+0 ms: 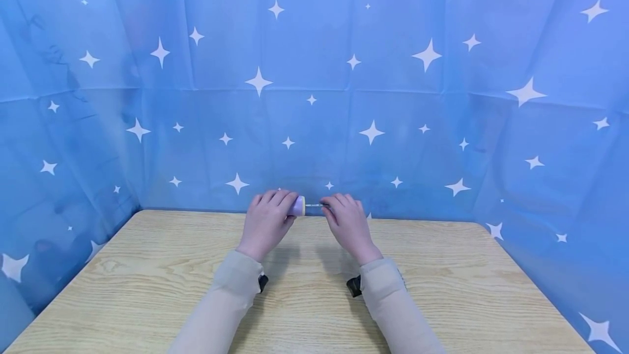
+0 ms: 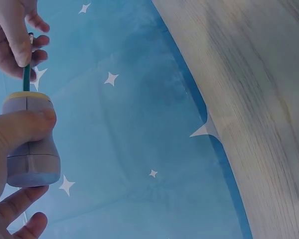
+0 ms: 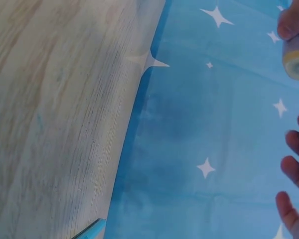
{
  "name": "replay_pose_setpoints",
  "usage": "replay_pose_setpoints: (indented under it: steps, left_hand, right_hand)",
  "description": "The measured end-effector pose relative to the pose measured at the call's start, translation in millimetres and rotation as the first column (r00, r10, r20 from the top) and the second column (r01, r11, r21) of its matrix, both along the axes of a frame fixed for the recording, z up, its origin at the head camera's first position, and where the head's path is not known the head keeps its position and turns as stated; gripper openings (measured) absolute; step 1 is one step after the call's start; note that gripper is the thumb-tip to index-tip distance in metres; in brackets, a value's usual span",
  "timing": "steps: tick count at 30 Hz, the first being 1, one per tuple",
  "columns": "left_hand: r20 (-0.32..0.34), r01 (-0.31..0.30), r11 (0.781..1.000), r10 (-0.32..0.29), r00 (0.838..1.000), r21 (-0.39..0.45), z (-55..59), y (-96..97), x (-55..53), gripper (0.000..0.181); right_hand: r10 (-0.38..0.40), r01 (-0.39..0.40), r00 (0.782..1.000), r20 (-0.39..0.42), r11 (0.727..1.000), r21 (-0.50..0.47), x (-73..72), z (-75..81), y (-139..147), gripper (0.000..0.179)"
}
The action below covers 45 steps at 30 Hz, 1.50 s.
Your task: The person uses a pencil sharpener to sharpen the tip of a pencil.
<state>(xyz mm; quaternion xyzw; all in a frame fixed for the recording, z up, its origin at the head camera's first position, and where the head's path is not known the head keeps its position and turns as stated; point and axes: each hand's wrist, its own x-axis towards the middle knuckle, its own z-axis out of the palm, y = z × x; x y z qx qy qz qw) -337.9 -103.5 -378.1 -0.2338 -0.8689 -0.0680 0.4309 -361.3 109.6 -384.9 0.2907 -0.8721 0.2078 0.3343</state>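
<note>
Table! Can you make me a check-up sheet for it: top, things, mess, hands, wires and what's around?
Surface: pale wood table.
Things: purple gadget; green pencil, one end at the gadget's yellow-rimmed end.
Clutter: blue strip near the table edge in the right wrist view; cannot tell what it is.
Hands: left hand grips the gadget; right hand pinches the pencil.
Cables: nothing seen.
Surroundings: blue curtain with white stars.
</note>
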Motion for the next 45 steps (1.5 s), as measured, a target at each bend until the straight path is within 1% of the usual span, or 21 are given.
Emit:
replay_pose_setpoints:
  steps: [2, 7, 9, 15, 18, 29, 32, 38, 45]
  left_hand:
    - [0.01, -0.003, 1.0, 0.003, 1.0, 0.002, -0.5, -0.4, 0.0, 0.048]
    - [0.028, -0.013, 1.0, 0.013, 1.0, 0.01, -0.7, -2.4, 0.1, 0.046]
    - [0.027, -0.015, 1.0, 0.014, 1.0, 0.016, -0.4, -2.9, 0.0, 0.045]
    - [0.012, -0.002, 1.0, 0.002, 1.0, 0.01, 0.5, -2.0, -0.2, 0.045]
    - [0.005, 0.005, 1.0, -0.005, 1.0, 0.005, 0.5, -0.7, 0.1, 0.045]
    - [-0.017, 0.002, 1.0, -0.002, 1.0, 0.003, 0.0, -0.5, -0.6, 0.044]
    - [-0.022, 0.004, 1.0, -0.004, 1.0, 0.008, 0.4, -0.5, -0.6, 0.044]
    - [-0.02, 0.005, 1.0, -0.004, 1.0, 0.006, 0.9, -0.5, 0.2, 0.044]
    - [-0.019, 0.012, 1.0, -0.012, 1.0, 0.015, 2.2, -0.8, 1.0, 0.044]
  right_hand:
    - [0.006, -0.006, 1.0, 0.0, 1.0, -0.011, -0.3, 0.5, 1.1, 0.019]
    - [-0.007, 0.008, 1.0, 0.007, 0.999, -0.047, -2.4, 0.5, 5.8, 0.024]
    - [-0.008, 0.008, 1.0, -0.001, 0.998, -0.057, -3.4, 0.3, 7.4, 0.023]
    - [0.023, -0.028, 0.997, -0.071, 0.997, -0.077, -4.0, 0.2, 8.6, 0.015]
    - [0.025, -0.032, 0.996, -0.084, 0.996, -0.079, -3.7, -0.3, 8.2, 0.014]
    - [0.021, -0.028, 0.996, -0.086, 0.996, -0.081, -5.0, -1.7, 7.3, 0.009]
    - [0.018, -0.026, 0.995, -0.097, 0.997, -0.078, -6.0, -2.0, 7.1, 0.009]
    - [0.009, -0.017, 0.994, -0.109, 0.997, -0.076, -6.4, -2.7, 5.9, 0.009]
    - [0.01, -0.019, 0.995, -0.103, 0.996, -0.086, -5.1, -3.4, 4.2, 0.011]
